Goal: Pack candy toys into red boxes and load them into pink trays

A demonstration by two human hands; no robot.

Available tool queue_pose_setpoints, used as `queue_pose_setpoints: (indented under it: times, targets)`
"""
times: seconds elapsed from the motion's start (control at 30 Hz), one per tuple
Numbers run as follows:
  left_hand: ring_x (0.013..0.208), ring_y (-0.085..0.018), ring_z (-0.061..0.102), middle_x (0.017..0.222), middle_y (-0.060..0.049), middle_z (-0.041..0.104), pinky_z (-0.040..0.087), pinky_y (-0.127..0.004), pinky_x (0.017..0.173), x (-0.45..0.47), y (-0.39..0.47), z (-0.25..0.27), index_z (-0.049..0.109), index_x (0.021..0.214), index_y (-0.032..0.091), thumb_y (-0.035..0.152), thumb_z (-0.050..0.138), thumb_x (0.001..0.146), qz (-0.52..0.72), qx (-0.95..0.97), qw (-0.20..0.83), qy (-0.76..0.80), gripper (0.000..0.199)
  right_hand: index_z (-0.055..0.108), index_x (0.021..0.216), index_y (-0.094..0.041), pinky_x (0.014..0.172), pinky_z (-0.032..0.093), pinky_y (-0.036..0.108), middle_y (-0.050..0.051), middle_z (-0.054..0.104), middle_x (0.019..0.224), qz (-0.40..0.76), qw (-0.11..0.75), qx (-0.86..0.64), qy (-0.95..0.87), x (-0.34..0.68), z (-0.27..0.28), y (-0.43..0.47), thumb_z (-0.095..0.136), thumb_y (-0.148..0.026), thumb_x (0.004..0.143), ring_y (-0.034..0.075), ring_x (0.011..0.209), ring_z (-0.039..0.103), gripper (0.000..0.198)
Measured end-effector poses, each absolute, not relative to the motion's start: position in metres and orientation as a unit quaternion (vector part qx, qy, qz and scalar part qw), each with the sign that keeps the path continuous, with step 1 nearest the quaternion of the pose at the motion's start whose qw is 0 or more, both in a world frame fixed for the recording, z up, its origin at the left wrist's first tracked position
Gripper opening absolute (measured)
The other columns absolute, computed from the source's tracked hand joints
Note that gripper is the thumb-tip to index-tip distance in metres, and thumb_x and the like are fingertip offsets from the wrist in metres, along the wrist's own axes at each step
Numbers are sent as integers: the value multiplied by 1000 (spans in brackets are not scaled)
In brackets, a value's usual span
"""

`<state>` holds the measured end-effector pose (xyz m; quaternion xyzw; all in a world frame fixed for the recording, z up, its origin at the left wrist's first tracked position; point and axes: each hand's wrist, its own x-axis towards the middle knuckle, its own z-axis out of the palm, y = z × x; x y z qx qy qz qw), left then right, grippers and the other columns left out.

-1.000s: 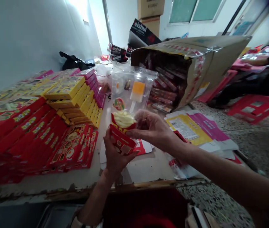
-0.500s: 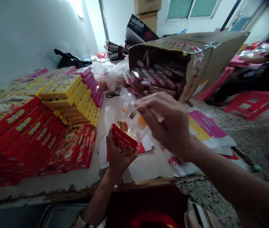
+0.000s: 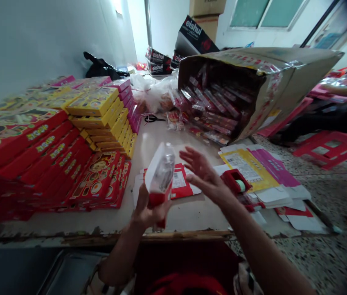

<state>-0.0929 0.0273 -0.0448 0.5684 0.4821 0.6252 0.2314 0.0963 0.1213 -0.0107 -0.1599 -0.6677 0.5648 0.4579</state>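
Observation:
A small red box point(image 3: 156, 199) is gripped upright in my left hand point(image 3: 149, 211), its white inner flap raised. Clear plastic packaging point(image 3: 165, 170) stands out of the box's open top; what it holds is hard to make out. My right hand point(image 3: 202, 174) is just to the right of the box, empty, with fingers spread. Under and behind the hands lie flat red-and-white cartons point(image 3: 179, 182) on the table point(image 3: 188, 215). Near my right wrist sits a red tape dispenser point(image 3: 236, 181) with a pale green roll.
Red boxes point(image 3: 47, 151) and yellow boxes point(image 3: 100, 119) are stacked on the left. A large cardboard carton point(image 3: 271, 82) lies on its side, spilling wrapped packets point(image 3: 213, 123). Black scissors point(image 3: 153, 119) lie behind. Flat yellow and purple cartons point(image 3: 253, 168) are on the right. A pink stool point(image 3: 330, 149) stands beyond.
My right hand has moved down and opened, away from the clear plastic packaging. That packaging now sits partly inside the red box, which my left hand has turned upright.

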Motion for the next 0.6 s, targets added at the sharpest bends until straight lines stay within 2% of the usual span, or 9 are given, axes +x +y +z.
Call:
queue_pose_setpoints:
  times: [0.07,0.1,0.17,0.23,0.3,0.43,0.53,0.6]
  targets:
    - [99,-27,74,112,-13,74,63,-38,87,-90,26,-51,68,124,17,41,71,92,640,527,290,477,41,42,151,-38,101,55,39,7,63,139,591,488,-195,-612,82,-36,109,74,-45,93,24,124,64,67]
    - [99,-25,74,112,-12,74,62,-36,88,-86,28,-55,68,123,17,39,70,94,657,499,300,478,36,42,151,-37,95,58,37,7,66,132,594,513,-217,-580,75,-47,102,73,-42,94,22,115,68,65]
    - [103,-23,73,116,-10,73,61,-32,89,-78,32,-63,64,128,20,35,76,90,713,436,265,481,43,42,152,-36,91,59,34,6,69,125,575,569,-257,-529,63,-65,91,72,-39,95,20,107,70,64]
    - [104,-20,72,121,-8,70,60,-28,88,-70,37,-69,57,136,25,31,84,84,762,401,191,471,60,45,152,-37,94,58,33,5,68,126,552,601,-271,-511,58,-75,84,72,-38,94,19,110,69,64]
    - [103,-18,72,122,-6,69,59,-27,88,-66,41,-74,54,137,28,30,85,82,782,400,140,457,63,48,151,-37,100,57,35,5,67,132,552,601,-270,-511,57,-80,83,72,-37,95,20,117,67,61]
    - [109,-19,70,124,-7,68,57,-27,91,-67,40,-82,59,133,27,28,77,91,758,443,64,474,46,49,152,-37,108,54,41,5,61,146,560,598,-258,-512,59,-86,83,66,-37,98,23,129,62,56]
    - [120,-21,64,125,-9,66,53,-31,101,-72,36,-89,60,133,25,26,67,97,711,518,-12,476,36,49,150,-40,106,55,39,3,62,145,518,627,-243,-529,59,-92,80,60,-36,102,21,126,63,50]
    - [121,-21,61,123,-10,63,51,-33,104,-76,34,-91,58,133,25,24,61,100,684,562,-41,464,34,49,149,-41,105,54,37,2,61,144,468,640,-244,-559,61,-94,79,59,-34,103,20,126,62,48]
